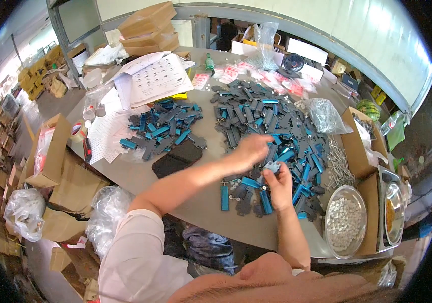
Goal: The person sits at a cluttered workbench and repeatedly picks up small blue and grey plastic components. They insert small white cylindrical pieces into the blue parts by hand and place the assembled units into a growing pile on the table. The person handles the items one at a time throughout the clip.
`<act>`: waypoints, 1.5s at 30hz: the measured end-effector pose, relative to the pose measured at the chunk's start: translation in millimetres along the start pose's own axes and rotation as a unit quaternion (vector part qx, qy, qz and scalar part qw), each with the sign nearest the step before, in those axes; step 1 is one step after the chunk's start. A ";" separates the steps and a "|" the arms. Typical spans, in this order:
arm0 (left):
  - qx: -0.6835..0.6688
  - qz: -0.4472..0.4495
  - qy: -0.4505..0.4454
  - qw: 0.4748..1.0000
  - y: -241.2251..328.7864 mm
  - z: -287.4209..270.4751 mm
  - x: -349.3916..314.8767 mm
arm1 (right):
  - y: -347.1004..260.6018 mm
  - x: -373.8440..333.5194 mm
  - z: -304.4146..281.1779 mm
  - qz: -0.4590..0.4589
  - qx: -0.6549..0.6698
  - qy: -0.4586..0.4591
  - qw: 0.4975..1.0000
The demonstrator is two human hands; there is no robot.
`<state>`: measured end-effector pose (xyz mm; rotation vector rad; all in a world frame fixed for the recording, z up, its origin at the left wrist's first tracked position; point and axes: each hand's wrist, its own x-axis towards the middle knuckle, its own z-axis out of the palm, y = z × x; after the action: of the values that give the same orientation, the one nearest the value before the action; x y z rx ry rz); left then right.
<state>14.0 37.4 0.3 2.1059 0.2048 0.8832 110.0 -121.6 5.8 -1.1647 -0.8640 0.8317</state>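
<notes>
A large heap of dark grey and blue flat plastic pieces (249, 108) covers the middle of the table. My left hand (250, 150) reaches over the heap's near side, slightly blurred, its fingers drawn together; what they hold, if anything, I cannot make out. Just nearer to me, my right hand (279, 188) pinches a grey flat plastic piece (272, 166) between thumb and fingers. Loose blue-and-grey pieces (224, 197) lie by the right wrist. To the left is a smaller pile of the same pieces (163, 127), with a black pad (177, 158) in front of it.
At right stand a metal bowl of white round parts (345, 221), a heap of long screws (338, 166) and a cardboard box (353, 121). Printed sheets (160, 78), a green bottle (209, 63) and red-and-white packets (229, 74) lie farther back. A tape roll (78, 133) is at left.
</notes>
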 end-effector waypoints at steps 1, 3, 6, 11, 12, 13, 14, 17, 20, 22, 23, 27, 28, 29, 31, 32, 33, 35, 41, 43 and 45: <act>-0.017 -0.094 0.060 0.994 -5.9 -16.8 13.6 | -13.3 -2.4 -0.3 0.016 0.013 0.034 0.999; 0.221 -0.093 0.181 0.954 -60.7 -63.3 19.2 | -11.9 0.9 1.2 -0.009 0.045 0.043 0.998; 0.448 -0.137 -0.086 0.879 -89.6 -117.2 25.6 | -5.8 -0.5 2.2 0.030 0.100 0.002 0.995; 0.487 -0.118 -0.146 0.853 -114.4 -125.5 25.2 | -12.1 -2.0 9.3 0.114 0.137 -0.002 0.984; 0.497 -0.128 -0.175 0.840 -107.1 -124.8 29.9 | -15.8 -2.5 10.0 0.130 0.140 0.004 0.982; 0.506 -0.139 -0.204 0.826 -99.3 -124.6 32.8 | -14.5 -2.6 8.1 0.125 0.130 -0.002 0.984; 0.498 -0.151 -0.220 0.825 -91.0 -124.7 33.0 | -11.4 -2.4 5.1 0.121 0.120 -0.008 0.985; 0.481 -0.138 -0.257 0.827 -82.9 -136.6 16.9 | -8.4 -1.4 4.2 0.118 0.105 -0.027 0.987; 0.500 -0.104 -0.226 0.829 -80.1 -139.9 2.1 | -4.1 -0.4 4.5 0.117 0.092 -0.043 0.988; 0.549 -0.115 -0.274 0.782 -76.6 -140.3 1.7 | -4.5 -0.9 5.9 0.114 0.084 -0.050 0.989; 0.549 -0.077 -0.251 0.794 -73.9 -142.8 -1.7 | -6.1 -1.4 7.1 0.111 0.083 -0.052 0.989; 0.523 0.033 -0.164 0.836 -60.7 -153.1 -8.0 | -5.8 -0.3 2.1 0.104 0.100 -0.041 0.989; 0.492 0.028 -0.139 0.859 -57.2 -153.5 -7.2 | -7.0 -1.5 4.5 0.114 0.121 -0.009 0.986; 0.460 0.022 -0.113 0.880 -53.6 -153.3 -6.3 | -8.9 -3.1 9.4 0.124 0.142 0.023 0.982; 0.195 -0.063 0.012 0.979 -20.1 -126.5 -5.3 | -4.6 -3.8 6.8 0.091 0.119 0.036 0.988; 0.043 -0.088 0.030 0.995 -22.6 -112.4 -7.1 | 5.1 -1.1 1.3 0.047 0.075 0.012 0.996; -0.108 -0.113 0.051 0.986 -23.3 -99.7 -12.1 | 10.8 -0.9 0.9 0.004 0.031 -0.016 0.999; -0.125 -0.196 0.084 0.969 9.6 -60.2 -14.5 | -3.3 -5.7 4.5 -0.084 -0.146 0.002 0.986; -0.438 -0.258 0.151 0.848 45.6 16.7 -25.2 | -5.9 -3.7 9.8 -0.262 -0.346 0.058 0.899; -0.400 -0.254 0.149 0.868 47.0 27.5 -28.2 | -7.6 -4.1 11.6 -0.271 -0.351 0.089 0.892; -0.488 -0.222 0.107 0.838 49.3 35.1 -32.3 | -6.6 -7.7 13.3 -0.277 -0.369 0.098 0.882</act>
<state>5.6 -30.4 5.8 0.9460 0.2701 0.7062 95.4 -124.3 13.5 -1.5041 -1.3120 -0.1237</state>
